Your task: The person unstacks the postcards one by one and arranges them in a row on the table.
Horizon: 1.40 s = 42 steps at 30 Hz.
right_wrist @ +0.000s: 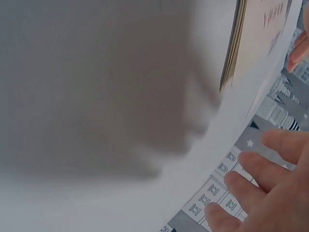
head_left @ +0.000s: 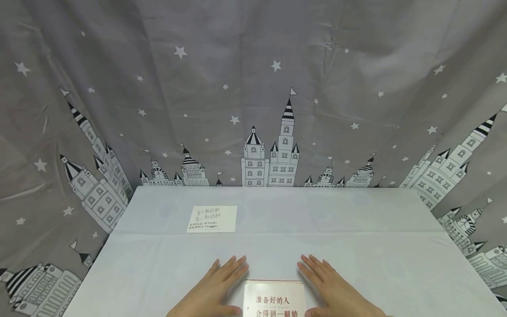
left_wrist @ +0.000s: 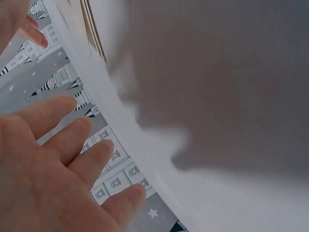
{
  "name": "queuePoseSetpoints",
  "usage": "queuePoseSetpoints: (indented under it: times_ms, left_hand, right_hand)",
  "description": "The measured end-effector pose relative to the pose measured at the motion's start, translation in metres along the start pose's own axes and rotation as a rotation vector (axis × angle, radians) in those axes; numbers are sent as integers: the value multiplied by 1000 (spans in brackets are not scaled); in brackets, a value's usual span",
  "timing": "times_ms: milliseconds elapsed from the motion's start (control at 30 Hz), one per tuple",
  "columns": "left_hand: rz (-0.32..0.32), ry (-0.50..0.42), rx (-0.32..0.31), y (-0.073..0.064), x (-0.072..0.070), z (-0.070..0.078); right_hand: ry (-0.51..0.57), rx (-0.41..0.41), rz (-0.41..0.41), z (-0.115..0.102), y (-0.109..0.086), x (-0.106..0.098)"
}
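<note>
A pale, flat, book-like item [head_left: 274, 291] with red Chinese characters on its face lies at the bottom centre of the head view, its lower part cut off by the frame. Its layered edge [left_wrist: 91, 29] shows at the top of the left wrist view and again as a stack of thin layers [right_wrist: 235, 43] in the right wrist view. Left of it, my left hand [head_left: 215, 288] spreads its fingers, palm inward, holding nothing. My right hand [head_left: 332, 288] mirrors this on the other side, fingers straight and apart. Both thumbs point in toward the item's sides.
A cream sheet [head_left: 213, 219] with handwritten Chinese lines lies at the back left of the white-covered table [head_left: 356, 251]. Behind the table's far edge hangs a grey curtain [head_left: 336, 110] printed with castles and stars. Hand shadows fall across the white cloth [right_wrist: 96, 203].
</note>
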<state>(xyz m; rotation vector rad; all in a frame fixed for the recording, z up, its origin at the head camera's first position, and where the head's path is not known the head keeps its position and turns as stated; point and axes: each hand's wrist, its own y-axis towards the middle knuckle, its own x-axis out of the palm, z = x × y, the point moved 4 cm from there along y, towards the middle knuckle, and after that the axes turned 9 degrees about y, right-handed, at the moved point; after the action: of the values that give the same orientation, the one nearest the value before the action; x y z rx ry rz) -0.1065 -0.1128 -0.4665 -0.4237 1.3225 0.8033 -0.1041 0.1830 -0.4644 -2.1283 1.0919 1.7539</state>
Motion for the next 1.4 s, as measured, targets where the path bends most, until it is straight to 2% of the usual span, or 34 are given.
queuePoseSetpoints:
  times_ms: [167,333,633,800,967,1200,1300,1400]
  left_hand:
    - [45,68,47,-4,7,10]
    - [51,85,63,-7,15,20]
    - [8,97,57,-7,27,29]
    - [-9,108,44,-6,31,31]
    - [17,149,46,-6,32,31]
    - [27,157,59,-6,31,32]
    - [11,137,52,-6,29,33]
    - [-31,75,35,-5,27,33]
  right_hand:
    - [-56,-13,25,-9,-7,10]
    - [-87,-15,47,-17,-13,22]
    - [-106,79,71,-28,-16,39]
    - [-103,94,82,-33,-16,43]
    - [-87,116,54,-34,-15,45]
    - [-32,179,-21,-33,-13,44]
    - [-10,181,-29,-33,-11,42]
    - [0,174,-23,-34,-10,39]
